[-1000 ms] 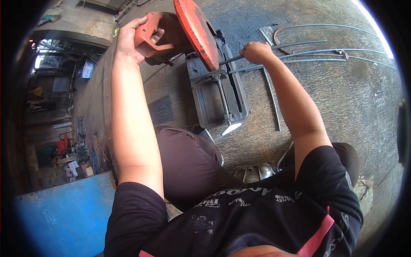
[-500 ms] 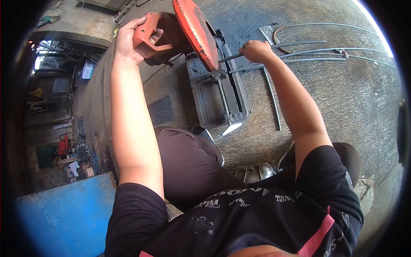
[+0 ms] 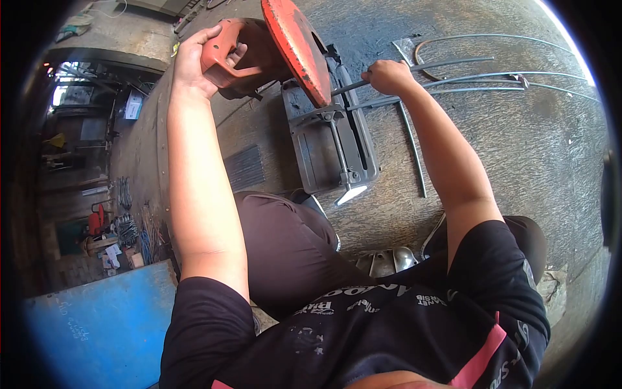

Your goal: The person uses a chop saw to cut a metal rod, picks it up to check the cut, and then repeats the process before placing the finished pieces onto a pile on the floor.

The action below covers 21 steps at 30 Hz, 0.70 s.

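Note:
In the head view, my left hand (image 3: pixel 196 63) is wrapped round the handle of a red cut-off saw (image 3: pixel 234 55). Its red blade guard (image 3: pixel 296 48) stands over the grey metal base (image 3: pixel 317 152), which carries a clamp screw (image 3: pixel 335 146). My right hand (image 3: pixel 389 76), closed, grips a thin metal rod (image 3: pixel 453 63) just right of the guard. The rod's left end runs in behind the guard, where I cannot see it. Below that hand, another long rod (image 3: pixel 447 80) crosses the base toward the right.
A short cut rod (image 3: pixel 413 152) lies on the floor right of the base. A row of cut rods (image 3: pixel 244 166) lies left of it. Long rods and a curved hose-like strip (image 3: pixel 421 52) spread at the right. A blue panel (image 3: pixel 103 324) is at lower left.

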Each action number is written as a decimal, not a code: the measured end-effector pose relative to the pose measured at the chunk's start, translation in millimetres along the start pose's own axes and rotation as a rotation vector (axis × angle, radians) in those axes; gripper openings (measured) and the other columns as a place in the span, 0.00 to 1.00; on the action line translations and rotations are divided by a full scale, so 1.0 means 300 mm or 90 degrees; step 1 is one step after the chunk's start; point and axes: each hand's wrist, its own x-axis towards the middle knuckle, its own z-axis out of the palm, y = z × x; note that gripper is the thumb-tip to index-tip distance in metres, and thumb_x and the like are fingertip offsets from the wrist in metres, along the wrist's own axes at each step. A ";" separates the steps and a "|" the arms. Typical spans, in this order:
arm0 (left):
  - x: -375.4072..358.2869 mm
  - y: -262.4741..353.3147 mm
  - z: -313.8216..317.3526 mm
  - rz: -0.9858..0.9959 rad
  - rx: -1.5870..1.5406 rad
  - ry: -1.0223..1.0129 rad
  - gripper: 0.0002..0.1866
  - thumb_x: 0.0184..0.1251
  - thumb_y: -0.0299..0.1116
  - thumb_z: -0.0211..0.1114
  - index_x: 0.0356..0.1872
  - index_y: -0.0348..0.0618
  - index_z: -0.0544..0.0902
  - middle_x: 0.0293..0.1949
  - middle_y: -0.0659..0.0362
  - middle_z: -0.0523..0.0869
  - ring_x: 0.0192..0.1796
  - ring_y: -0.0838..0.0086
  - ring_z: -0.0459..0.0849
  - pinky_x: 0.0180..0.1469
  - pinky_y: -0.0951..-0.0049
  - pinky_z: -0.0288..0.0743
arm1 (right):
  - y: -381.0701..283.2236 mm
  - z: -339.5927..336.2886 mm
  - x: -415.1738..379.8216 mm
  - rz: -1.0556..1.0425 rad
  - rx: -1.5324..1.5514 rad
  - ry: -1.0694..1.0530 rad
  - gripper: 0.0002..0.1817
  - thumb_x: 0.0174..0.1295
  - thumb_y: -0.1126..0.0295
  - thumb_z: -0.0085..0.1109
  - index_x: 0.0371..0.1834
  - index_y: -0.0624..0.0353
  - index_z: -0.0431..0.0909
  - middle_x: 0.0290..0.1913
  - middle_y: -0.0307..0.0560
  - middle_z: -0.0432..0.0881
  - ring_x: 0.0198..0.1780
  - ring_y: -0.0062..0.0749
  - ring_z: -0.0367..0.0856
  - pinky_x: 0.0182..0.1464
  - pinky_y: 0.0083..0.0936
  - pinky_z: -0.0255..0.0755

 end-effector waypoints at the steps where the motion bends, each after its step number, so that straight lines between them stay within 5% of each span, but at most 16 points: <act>1: 0.000 -0.001 0.001 0.002 -0.004 -0.003 0.18 0.68 0.33 0.54 0.51 0.27 0.75 0.43 0.48 0.80 0.40 0.63 0.83 0.45 0.70 0.84 | 0.000 0.000 -0.001 0.001 0.008 0.003 0.21 0.69 0.50 0.46 0.44 0.51 0.85 0.49 0.47 0.85 0.55 0.42 0.80 0.60 0.48 0.62; 21: 0.018 0.008 -0.014 0.005 -0.038 0.037 0.19 0.69 0.29 0.56 0.55 0.25 0.71 0.50 0.43 0.79 0.44 0.59 0.81 0.48 0.67 0.83 | 0.001 0.002 0.001 0.026 0.035 -0.015 0.23 0.69 0.49 0.45 0.47 0.52 0.84 0.52 0.47 0.84 0.58 0.43 0.79 0.63 0.49 0.60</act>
